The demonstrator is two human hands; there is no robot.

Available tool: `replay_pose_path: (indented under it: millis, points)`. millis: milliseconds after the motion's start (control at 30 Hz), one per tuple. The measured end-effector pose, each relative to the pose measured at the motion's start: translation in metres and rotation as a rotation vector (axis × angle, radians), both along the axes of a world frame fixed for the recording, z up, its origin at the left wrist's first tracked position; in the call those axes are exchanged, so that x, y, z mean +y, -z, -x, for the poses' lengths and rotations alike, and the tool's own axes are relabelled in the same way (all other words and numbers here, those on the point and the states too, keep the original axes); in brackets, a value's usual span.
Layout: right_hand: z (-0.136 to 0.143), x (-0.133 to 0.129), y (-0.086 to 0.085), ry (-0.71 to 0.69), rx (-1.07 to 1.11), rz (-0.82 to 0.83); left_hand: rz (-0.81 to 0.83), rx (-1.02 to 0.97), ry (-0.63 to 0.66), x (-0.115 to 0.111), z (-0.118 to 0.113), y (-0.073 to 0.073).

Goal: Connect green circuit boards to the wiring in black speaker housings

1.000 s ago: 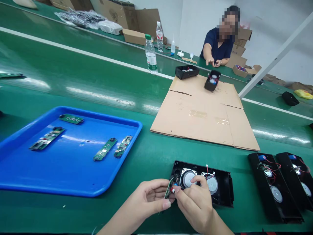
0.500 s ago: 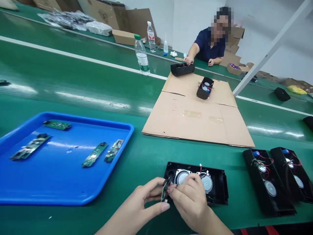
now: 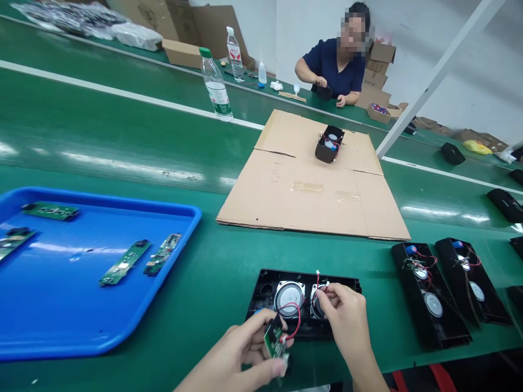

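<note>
My left hand (image 3: pixel 249 348) grips a small green circuit board (image 3: pixel 273 338) between thumb and fingers, tilted up off the bench (image 3: pixel 220 294). I take it that I hold it this way to leave its plug side exposed and within reach of my other hand. A red wire (image 3: pixel 299 320) already runs from it, arching up toward the speaker housing (image 3: pixel 312 328); the short lead is probably why the board hovers so near.

My right hand (image 3: pixel 346 311) pinches what looks like a tiny white connector (image 3: pixel 327 283) between thumb and fingertip, a grip that suits so small a part. A second white plug (image 3: pixel 317 273) stands up on its own wire just beside it.

The housing lies open side up, crosswise before me, likely so that both drivers and their leads stay accessible. Its left driver (image 3: pixel 289 297) shows well; my right hand partly covers the right driver (image 3: pixel 315 304). The board is in my left hand, just in front of the housing's near edge, left of and lower than my right hand, well apart from it.

The blue tray (image 3: pixel 81 313) sits to my left with spare boards (image 3: pixel 125 263), presumably handy for that hand, while wired housings (image 3: pixel 441 328) stand side by side to my right.
</note>
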State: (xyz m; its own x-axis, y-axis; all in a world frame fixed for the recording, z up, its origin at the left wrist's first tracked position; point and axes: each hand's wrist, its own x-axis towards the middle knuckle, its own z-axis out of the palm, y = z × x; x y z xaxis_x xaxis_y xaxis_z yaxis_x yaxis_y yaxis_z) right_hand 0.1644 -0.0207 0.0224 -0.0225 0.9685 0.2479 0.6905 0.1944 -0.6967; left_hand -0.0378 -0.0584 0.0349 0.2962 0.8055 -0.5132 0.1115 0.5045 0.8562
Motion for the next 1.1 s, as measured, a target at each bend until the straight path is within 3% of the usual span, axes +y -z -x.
replay_pose_path:
  millis: [133,333,467,633,1100]
  points:
    - [0.006,-0.008,-0.001,-0.098,0.124,-0.064,-0.13,0.087,-0.076,0.013,-0.023,-0.005]
    - [0.01,-0.014,0.006,-0.231,0.234,-0.177,-0.253,0.22,-0.155,0.015,-0.026,-0.005]
    - [0.012,-0.012,0.007,-0.363,0.1,-0.171,-0.349,0.316,-0.203,0.015,-0.026,-0.008]
    - [0.015,-0.013,0.008,-0.382,-0.198,-0.114,-0.387,0.363,-0.209,0.014,-0.025,-0.009]
    - [0.032,-0.013,0.007,-0.37,-0.604,-0.41,-0.472,0.436,-0.071,0.016,-0.03,-0.004]
